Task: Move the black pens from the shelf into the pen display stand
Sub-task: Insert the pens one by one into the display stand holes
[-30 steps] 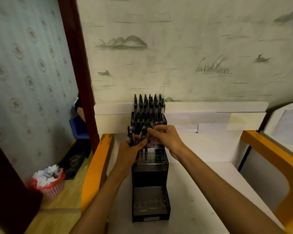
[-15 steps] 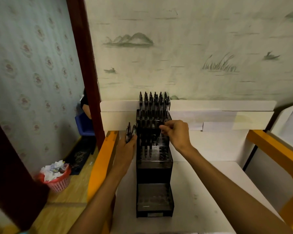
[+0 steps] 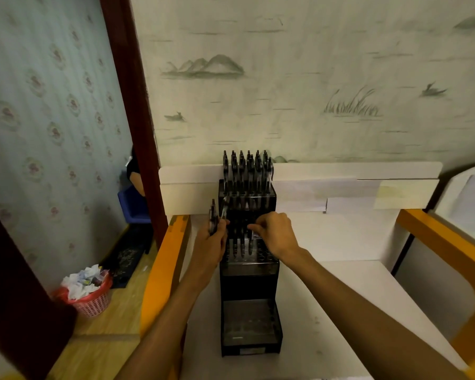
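Now both hands (image 3: 277, 233) (pens (image 3: 214, 219) gripped)

The pen display stand (image 3: 249, 272) appears as black plastic with a faint sheen on its tier fronts, and the black pens (image 3: 246, 171) standing in it show glossy barrels. It stands on a smooth, matt white shelf (image 3: 327, 297) with glossy orange edging (image 3: 162, 272). Beyond lie patterned matt wallpaper (image 3: 285, 78), a wood-look floor (image 3: 107, 322) and a pink plastic mesh basket (image 3: 92, 303) of crumpled paper.
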Available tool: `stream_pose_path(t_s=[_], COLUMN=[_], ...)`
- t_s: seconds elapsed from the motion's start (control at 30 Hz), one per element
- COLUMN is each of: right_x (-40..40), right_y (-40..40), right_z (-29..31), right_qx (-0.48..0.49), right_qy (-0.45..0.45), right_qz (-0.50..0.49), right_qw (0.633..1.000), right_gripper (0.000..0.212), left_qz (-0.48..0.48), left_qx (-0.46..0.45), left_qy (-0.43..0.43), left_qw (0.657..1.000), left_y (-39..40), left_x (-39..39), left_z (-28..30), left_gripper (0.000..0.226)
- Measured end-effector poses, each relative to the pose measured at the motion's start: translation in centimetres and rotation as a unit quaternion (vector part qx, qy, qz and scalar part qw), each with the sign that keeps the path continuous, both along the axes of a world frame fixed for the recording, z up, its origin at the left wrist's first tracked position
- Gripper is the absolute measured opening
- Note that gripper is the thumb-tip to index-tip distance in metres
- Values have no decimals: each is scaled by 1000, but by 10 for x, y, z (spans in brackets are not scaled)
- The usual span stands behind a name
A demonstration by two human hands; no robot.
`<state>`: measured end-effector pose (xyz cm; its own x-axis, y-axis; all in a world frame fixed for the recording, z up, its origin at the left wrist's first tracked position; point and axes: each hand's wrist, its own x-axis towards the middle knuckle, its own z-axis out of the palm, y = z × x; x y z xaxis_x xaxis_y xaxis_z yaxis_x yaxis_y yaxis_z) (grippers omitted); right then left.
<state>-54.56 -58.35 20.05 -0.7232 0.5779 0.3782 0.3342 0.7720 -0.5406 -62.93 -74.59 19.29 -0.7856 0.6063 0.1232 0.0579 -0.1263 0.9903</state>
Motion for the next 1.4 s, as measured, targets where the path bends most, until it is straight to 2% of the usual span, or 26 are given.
stream_pose_path(t_s=[0.17,0.27,0.33,0.4,0.47,0.5,0.6,0.7,0.83,0.9,0.97,1.07,1.17,1.23,1.3,1.4], right_x=[2,5,9,12,17,18,24,27,25,25,27,32,33,32,30,25], right_y=[-2,1,2,0,-6,-8,-14,-14,-14,-12,-7,5,11,12,9,6], right_z=[-10,-5,3,13,27,32,40,42,41,41,43,43,36,30,25,22], right_qx=[-12,3,-11,-161,-322,-355,-375,-392,-382,-385,-376,-294,-170,-97,-47,5], right_qy=[-42,-59,-19,77,144,152,160,162,212,237,262,276,241,197,158,130], right_qz=[-2,-2,-3,28,83,97,106,112,85,71,54,18,-12,-9,1,5], right_qw=[999,998,1000,984,932,917,907,899,896,889,887,915,955,975,986,992], right_gripper=[35,21,12,8,10,11,10,14,21,22,21,23,24,24,26,27], left_qz=[-11,-23,-24,-20,-22,-22,-3,0,-39,-48,-18,45,69,69,62,87], left_qx=[-7,-13,-15,-4,-5,-9,-17,-4,-7,-21,-33,-28,-15,-8,-1,23], left_qy=[-7,12,30,39,46,44,38,95,151,171,159,197,206,173,137,152], left_qw=[1000,1000,999,999,999,999,999,996,988,984,987,979,976,983,989,984], left_y=[0,0,1,4,9,12,19,21,23,24,22,11,5,3,3,3], left_x=[6,8,9,10,12,13,13,12,11,14,14,7,2,-2,-4,-4], left_z=[1,2,1,0,0,1,-1,0,2,4,5,0,-1,1,3,1], left_gripper=[24,25,24,19,10,8,7,8,15,6,12,12,20,19,12,9])
